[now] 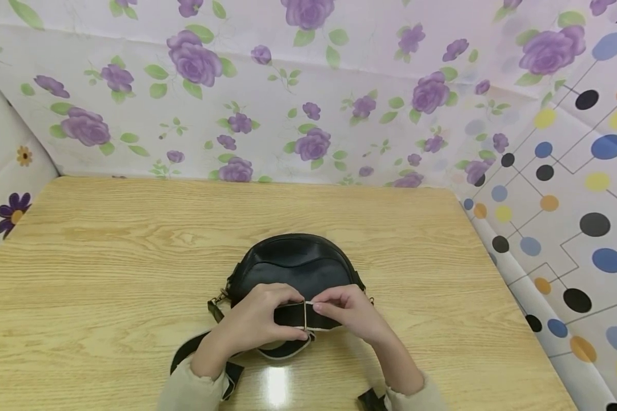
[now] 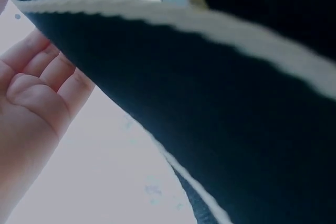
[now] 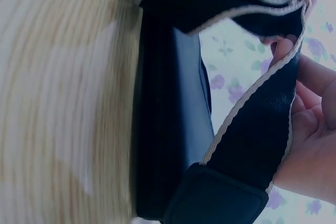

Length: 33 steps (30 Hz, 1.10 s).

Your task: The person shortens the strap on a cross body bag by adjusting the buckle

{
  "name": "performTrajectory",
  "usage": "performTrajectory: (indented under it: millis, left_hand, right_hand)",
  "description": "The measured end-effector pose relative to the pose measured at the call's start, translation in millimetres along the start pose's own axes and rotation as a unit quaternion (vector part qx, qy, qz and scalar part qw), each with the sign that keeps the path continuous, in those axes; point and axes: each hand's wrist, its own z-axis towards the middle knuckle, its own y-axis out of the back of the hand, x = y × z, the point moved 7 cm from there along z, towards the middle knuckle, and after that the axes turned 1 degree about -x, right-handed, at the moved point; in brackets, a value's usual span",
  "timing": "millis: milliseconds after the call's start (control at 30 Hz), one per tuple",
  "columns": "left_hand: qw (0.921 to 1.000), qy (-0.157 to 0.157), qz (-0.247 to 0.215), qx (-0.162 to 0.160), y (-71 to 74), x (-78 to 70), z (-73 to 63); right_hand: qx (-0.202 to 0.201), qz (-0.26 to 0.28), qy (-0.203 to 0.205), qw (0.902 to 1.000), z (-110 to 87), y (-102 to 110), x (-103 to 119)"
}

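A black rounded handbag [image 1: 293, 260] lies on the table, close in front of both hands. Its wide black strap with pale edges [image 1: 288, 315] is raised at the near side. Thumb and forefinger of my left hand [image 1: 254, 317] grip the strap at a thin metal slide buckle [image 1: 305, 315]. Just right of the buckle, my right hand [image 1: 353, 313] pinches the strap's upper edge. In the left wrist view the strap [image 2: 184, 87] covers much of the picture. A black end tab [image 3: 215, 198] on the strap shows in the right wrist view.
The wooden table [image 1: 133, 245] reaches back to a flowered wall covering [image 1: 267, 114]. A dotted covering [image 1: 560, 228] stands along the right edge. Loose strap [image 1: 185, 345] loops beside the left wrist, and a metal clip [image 1: 218, 298] sits at the bag's left side.
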Motion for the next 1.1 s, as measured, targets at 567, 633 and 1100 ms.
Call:
performTrajectory:
  millis: [567,633,1100]
  left_hand:
    - [0.9997,-0.01,-0.02,0.003,1.1,-1.6,-1.2]
    - [0.9997,-0.01,-0.023,0.005,1.3,-1.1,-1.5]
    - [0.9998,-0.003,-0.016,0.01,1.0,3.9,-2.2]
  right_hand:
    - [0.057,0.001,-0.006,0.9984,-0.8,-5,6]
    - [0.064,-0.009,-0.007,0.9979,-1.2,-2,5]
    - [0.075,-0.046,-0.013,0.996,-4.6,10,5]
